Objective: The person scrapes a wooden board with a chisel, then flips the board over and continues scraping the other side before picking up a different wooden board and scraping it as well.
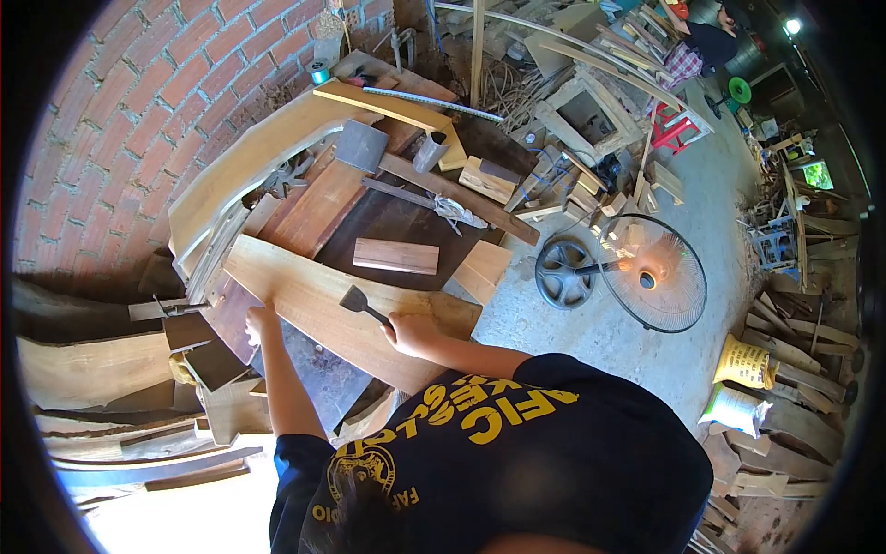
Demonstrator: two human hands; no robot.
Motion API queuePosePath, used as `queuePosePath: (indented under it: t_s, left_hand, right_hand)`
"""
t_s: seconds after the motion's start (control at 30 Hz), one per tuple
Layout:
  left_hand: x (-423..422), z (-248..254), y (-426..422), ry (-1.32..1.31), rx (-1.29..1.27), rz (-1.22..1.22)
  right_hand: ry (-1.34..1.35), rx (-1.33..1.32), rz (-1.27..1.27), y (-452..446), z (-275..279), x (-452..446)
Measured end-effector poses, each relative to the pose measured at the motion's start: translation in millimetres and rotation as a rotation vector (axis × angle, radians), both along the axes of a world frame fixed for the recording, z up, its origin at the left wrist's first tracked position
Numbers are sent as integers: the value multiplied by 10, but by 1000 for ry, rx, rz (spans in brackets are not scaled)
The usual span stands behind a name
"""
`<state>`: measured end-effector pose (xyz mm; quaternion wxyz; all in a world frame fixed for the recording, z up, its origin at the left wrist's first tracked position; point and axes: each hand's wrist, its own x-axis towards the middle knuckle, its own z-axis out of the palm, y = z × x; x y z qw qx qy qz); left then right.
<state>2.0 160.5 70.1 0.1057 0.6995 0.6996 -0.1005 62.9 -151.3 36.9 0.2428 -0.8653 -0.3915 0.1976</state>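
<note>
A long, light wooden board (323, 295) lies slantwise across the workbench. My right hand (411, 334) is closed around the dark handle of a flat scraper (354, 299), whose blade is over the board's face. At the board's lower left edge is my left hand (262, 325), its fingers bent in; what they grip, if anything, is too small to make out. Behind the board, a short reddish wood block (396, 257) rests on the dark bench top (369, 222).
A standing fan (648, 277) is on the concrete floor at the right. Wood pieces and a crumpled bundle (459, 212) lie behind the board. A clamp (185, 307) sits at the left. Another person (711, 44) is at the far upper right.
</note>
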Motion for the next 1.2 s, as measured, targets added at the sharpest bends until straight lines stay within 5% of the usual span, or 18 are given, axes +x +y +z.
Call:
queuePosePath:
  t_s: [0.47, 0.57, 0.63, 0.7, 0.93, 1.2]
  left_hand:
    - [35, -94, -93, -92, -69, 32]
    - [-179, -800, -160, -137, 317, -390]
    - [-166, -848, -574, -526, 410, -516]
    - [-218, -1056, -968, -456, 612, -639]
    - [-598, -929, -2007, -677, 366, -528]
    - [-1004, -901, -2492, -769, 64, -717]
  right_hand:
    - [0, 29, -19, 8, 15, 7]
    - [-2, 16, -24, 5, 33, -3]
    - [-21, 29, -17, 3, 12, 3]
    - [-17, 31, -19, 1, 53, 14]
    - [-22, -40, 4, 10, 45, 6]
    - [-42, 54, -18, 0, -46, -11]
